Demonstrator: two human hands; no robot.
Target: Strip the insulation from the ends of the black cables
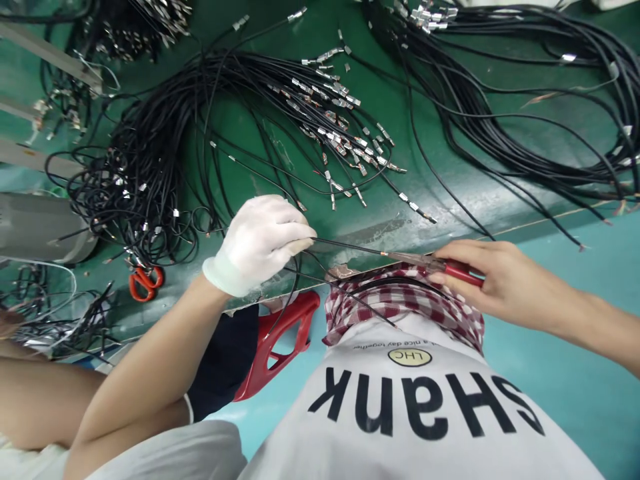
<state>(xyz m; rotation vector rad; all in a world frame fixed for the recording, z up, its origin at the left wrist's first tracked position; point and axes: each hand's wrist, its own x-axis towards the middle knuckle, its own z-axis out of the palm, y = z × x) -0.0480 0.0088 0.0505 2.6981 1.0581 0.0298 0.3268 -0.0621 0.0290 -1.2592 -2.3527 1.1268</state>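
My left hand [263,240] wears a white glove and pinches a thin black wire [345,247] at the green table's front edge. The wire runs to the right, and its bare copper end meets the tip of a red-handled tool [457,271]. My right hand [480,273], bare, is closed around that tool's handle just off the table edge, above my checked collar. More black wires hang down from my left hand toward my chest.
Bundles of black wires with metal terminals [330,113] cover the green table [450,193]; another thick bundle [525,100] lies at right. Red scissors [145,283] lie at left. A red stool [280,340] stands below the edge. Another person's arm [30,393] shows at bottom left.
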